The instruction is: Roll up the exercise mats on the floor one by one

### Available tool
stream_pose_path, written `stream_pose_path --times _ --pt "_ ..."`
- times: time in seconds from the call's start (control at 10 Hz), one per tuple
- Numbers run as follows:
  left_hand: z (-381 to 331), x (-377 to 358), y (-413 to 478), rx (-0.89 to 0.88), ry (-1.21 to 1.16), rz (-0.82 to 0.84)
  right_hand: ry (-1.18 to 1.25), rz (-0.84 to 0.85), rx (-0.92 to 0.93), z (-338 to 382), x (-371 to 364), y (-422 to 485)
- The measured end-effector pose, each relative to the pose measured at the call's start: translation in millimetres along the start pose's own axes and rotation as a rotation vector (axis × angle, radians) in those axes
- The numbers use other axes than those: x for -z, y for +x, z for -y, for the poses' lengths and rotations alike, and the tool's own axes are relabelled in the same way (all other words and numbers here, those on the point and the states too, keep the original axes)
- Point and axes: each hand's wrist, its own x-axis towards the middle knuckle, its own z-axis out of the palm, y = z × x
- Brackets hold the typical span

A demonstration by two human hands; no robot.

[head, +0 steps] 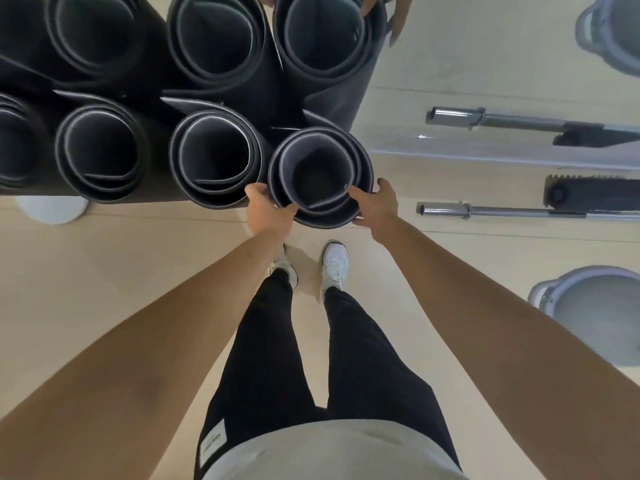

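As left hand [268, 211] and right hand [375, 204] grip it, rolled mat [320, 218] upright

The rolled mat [320, 174] under my fingers [363, 199] looks like matt dark grey foam rubber, with a paler grey inner face. The floor [121, 289] looks like pale wood, smooth, with a soft shine. The barbell [446, 209] is polished metal, glossy like chrome. My trousers [273, 341] are black matt cloth, my shirt [329, 455] is beige cloth, and my shoes [335, 263] are white and smooth.
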Motion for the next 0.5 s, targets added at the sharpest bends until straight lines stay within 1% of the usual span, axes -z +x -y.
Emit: stream_pose_path --times 0.1,0.2,0.3,0.4,0.5 --pt "7 0 -2 0.074 -0.081 0.039 0.053 0.017 -0.049 -3 9 -1" --pt "5 5 -8 0.100 -0.092 0.063 0.058 0.018 -0.060 -7 16 -5" --pt "6 13 -12 0.121 -0.108 0.096 0.056 0.037 -0.050 -15 22 -13" --pt "-4 34 -33 0.119 -0.029 0.202 0.048 0.075 -0.045 -18 32 -32" --pt "-4 55 -62 0.140 -0.067 0.234 0.020 0.118 -0.009 -23 38 -56"
